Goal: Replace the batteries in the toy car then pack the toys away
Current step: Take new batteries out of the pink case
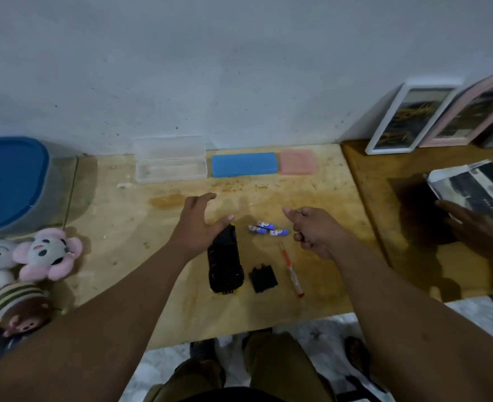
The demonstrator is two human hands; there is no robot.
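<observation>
A black toy car (225, 266) with yellow trim lies upside down on the wooden table (181, 309). My left hand (198, 227) hovers open over its far end, fingers spread and the thumb near the car's tip. Three blue batteries (268, 229) lie just right of the car. A black battery cover (263, 278) rests beside the car's near end, and a red screwdriver (291, 269) lies to its right. My right hand (316, 230) is curled closed right of the batteries, and a small dark object shows between its fingers.
Plush toys (46, 253) lie at the table's left edge below a blue-lidded bin (10, 181). An open clear case (171, 162), a blue case (244, 164) and a pink case (298, 161) line the wall. On the right, another person's hand (477, 224) holds a book (471, 192) near picture frames (407, 117).
</observation>
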